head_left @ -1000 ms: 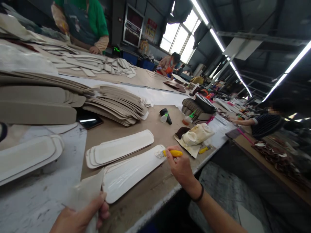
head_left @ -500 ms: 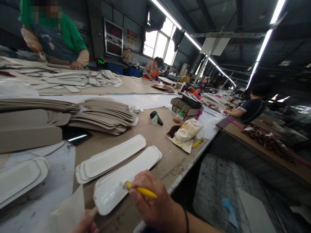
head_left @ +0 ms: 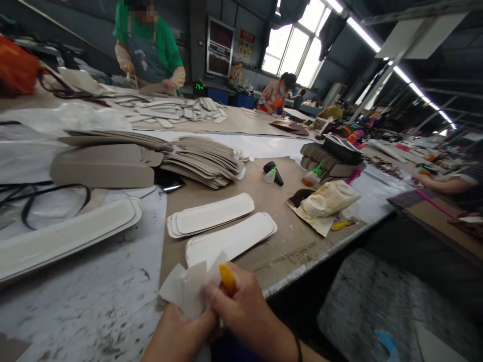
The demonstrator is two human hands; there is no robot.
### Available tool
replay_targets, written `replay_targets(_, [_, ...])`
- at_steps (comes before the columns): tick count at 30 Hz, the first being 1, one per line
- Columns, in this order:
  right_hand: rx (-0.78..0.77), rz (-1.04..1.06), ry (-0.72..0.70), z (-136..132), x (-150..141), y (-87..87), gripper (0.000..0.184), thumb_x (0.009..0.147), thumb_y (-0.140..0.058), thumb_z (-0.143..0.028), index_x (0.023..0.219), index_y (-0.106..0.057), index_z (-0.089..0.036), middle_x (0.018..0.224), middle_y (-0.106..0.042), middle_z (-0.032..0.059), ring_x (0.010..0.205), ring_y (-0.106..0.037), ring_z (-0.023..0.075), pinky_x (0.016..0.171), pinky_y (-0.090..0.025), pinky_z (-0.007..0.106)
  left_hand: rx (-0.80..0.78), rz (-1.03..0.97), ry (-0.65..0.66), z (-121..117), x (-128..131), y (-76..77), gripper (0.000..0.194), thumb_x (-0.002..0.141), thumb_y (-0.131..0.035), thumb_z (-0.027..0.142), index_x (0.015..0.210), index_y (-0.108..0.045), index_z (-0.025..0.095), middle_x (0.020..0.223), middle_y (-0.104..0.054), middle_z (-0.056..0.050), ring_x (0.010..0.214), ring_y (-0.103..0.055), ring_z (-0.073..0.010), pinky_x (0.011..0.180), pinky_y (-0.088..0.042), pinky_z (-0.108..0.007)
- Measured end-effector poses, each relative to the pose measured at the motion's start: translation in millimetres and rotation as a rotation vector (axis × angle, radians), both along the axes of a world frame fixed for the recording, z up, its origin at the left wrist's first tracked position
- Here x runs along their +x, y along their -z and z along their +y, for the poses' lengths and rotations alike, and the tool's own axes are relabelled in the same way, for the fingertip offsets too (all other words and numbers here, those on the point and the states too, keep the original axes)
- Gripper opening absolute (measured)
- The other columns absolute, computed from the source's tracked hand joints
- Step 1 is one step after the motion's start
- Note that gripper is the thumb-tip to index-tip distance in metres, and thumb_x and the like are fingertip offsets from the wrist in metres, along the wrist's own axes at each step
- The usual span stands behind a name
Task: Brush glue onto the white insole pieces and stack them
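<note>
Close to me, my left hand (head_left: 183, 327) is closed on some thin whitish sheets (head_left: 192, 286), which fan out above the fingers. My right hand (head_left: 245, 301) meets it there, with a yellow-handled brush (head_left: 227, 279) gripped in the fist. The brush's bristles are hidden. The right thumb and fingertips also touch the sheets' edge. Just beyond my hands lies a small stack of long white rounded panels (head_left: 230, 236). Beside it, farther off, rests a second stack of white panels (head_left: 213, 213) with raised, cream-coloured centres.
Piles of grey-brown panels (head_left: 204, 161) stand behind the white stacks. A glue-stained white jug (head_left: 328, 198) lies near the table edge beside a yellow brush (head_left: 343, 224). Small glue bottles (head_left: 312, 175) stand farther back. Across the table a person in green (head_left: 151, 55) is at work.
My right hand has left the white panel with the brush and come to my left hand at the sheets. My left hand has lifted the sheets inward. The view has turned left.
</note>
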State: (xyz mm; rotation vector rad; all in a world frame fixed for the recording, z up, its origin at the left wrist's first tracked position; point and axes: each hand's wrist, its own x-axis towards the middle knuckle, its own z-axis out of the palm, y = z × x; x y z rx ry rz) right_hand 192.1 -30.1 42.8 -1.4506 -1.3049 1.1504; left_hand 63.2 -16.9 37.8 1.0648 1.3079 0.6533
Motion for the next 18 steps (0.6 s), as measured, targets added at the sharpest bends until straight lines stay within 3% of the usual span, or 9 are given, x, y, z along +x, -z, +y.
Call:
replay_targets(2, [0.007, 0.021, 0.042, 2, 2, -0.6, 0.027, 0.083, -0.059, -0.038, 0.066, -0.047, -0.022, 0.061, -0.043, -0.0053, 0.057, -0.038, 0.0110, 0.054, -0.035, 0.025, -0.012, -0.071, -0.034, -2, 2, -2.7, 0.027, 0.057, -0.076, 0.047, 0.056, -0.063, 0.023, 0.049, -0.062, 0.001, 0.053, -0.057, -0.0210, 0.055, -0.048, -0.030])
replay_targets(6, [-0.061, 0.190, 0.073, 8, 5, -1.0, 0.034, 0.079, -0.065, -0.050, 0.068, -0.049, -0.022, 0.055, -0.042, -0.0065, 0.050, -0.040, 0.0113, 0.049, -0.036, 0.025, -0.117, -0.222, -0.108, -4, -1, -1.7, 0.038, 0.059, -0.080, 0.056, 0.063, -0.066, 0.020, 0.052, -0.064, -0.002, 0.050, -0.058, -0.0201, 0.053, -0.049, -0.030])
replay_targets(11, [-0.210, 0.408, 0.036, 3, -4, 19.1, 0.049, 0.073, -0.069, -0.067, 0.077, -0.052, -0.021, 0.053, -0.052, -0.0050, 0.043, -0.048, 0.0125, 0.045, -0.043, 0.025, -0.005, -0.227, -0.239, -9, 5, 12.9, 0.041, 0.059, -0.083, 0.057, 0.062, -0.068, 0.019, 0.058, -0.067, -0.003, 0.057, -0.061, -0.0207, 0.057, -0.050, -0.030])
replay_targets(14, [-0.176, 0.395, 0.148, -2, 4, 27.2, 0.053, 0.073, -0.069, -0.070, 0.076, -0.053, -0.020, 0.051, -0.046, -0.0076, 0.042, -0.041, 0.0088, 0.043, -0.036, 0.021, -0.086, -0.300, -0.211, -22, 10, 22.0, 0.046, 0.055, -0.083, 0.062, 0.063, -0.067, 0.019, 0.054, -0.066, -0.002, 0.055, -0.060, -0.0202, 0.056, -0.050, -0.030])
replay_targets(18, [-0.244, 0.328, 0.175, 7, 43, 9.0, 0.053, 0.069, -0.074, -0.067, 0.077, -0.051, -0.021, 0.050, -0.043, -0.0096, 0.043, -0.034, 0.0065, 0.042, -0.026, 0.018, -0.222, -0.219, -0.195, -31, 2, 26.4, 0.056, 0.054, -0.076, 0.073, 0.071, -0.069, 0.020, 0.056, -0.069, -0.004, 0.053, -0.061, -0.0223, 0.054, -0.048, -0.033])
